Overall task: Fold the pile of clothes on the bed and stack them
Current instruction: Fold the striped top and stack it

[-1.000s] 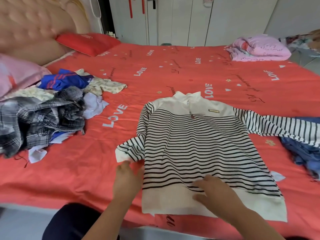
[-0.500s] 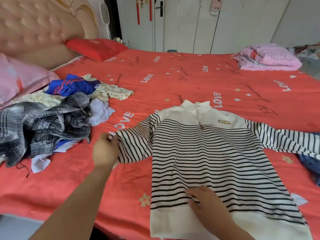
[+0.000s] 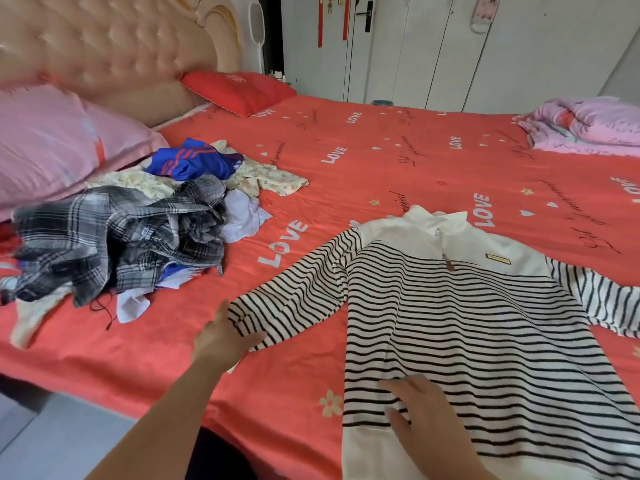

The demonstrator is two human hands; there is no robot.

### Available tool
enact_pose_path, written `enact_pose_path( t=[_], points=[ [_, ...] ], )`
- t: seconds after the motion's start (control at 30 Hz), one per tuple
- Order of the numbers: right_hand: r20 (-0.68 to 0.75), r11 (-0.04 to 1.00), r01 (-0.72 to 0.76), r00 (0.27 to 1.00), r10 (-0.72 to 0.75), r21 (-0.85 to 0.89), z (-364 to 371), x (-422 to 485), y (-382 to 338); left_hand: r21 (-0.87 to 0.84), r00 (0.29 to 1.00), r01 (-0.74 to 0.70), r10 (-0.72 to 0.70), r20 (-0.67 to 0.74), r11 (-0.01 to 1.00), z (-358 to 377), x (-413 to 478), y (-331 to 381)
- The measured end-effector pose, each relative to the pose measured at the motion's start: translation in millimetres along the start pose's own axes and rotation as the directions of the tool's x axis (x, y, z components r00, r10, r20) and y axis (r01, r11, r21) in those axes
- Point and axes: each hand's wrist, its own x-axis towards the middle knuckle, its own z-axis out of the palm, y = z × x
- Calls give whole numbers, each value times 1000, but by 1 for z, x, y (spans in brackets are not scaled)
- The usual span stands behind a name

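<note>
Flat and face up on the near right part of the red bedspread (image 3: 381, 161), collar to the far side: the striped sweater (image 3: 467, 327). Left hand (image 3: 221, 341) at the end of the sleeve (image 3: 294, 292) stretched out to the left, thumb over the cuff, pinching it. Right hand (image 3: 426, 414) released, fingers straight, pressing flat on the sweater's lower body near the hem. Further left, well apart from the sweater, the unfolded pile of clothes (image 3: 121, 237), grey plaid on top, beside a pink pillow (image 3: 52, 143).
</note>
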Motion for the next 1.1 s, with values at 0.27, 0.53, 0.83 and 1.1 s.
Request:
enact_pose_path(
  t=[0.27,0.53,0.83,1.1],
  points=[
    [-10,991,33,999,-35,-131,4,15,-25,-735,949,-3,-230,-217,679,-45,7,-9],
    [56,976,-71,995,84,-204,-2,79,-42,-953,926,304,-235,296,1,-24,-12,-1],
    [298,943,-82,937,184,-323,31,93,-33,-986,977,-88,-183,-113,144,-67,-18,24],
    [240,996,-82,968,73,28,0,99,-20,-909,903,-416,106,-416,-27,-105,-54,170]
  ],
)
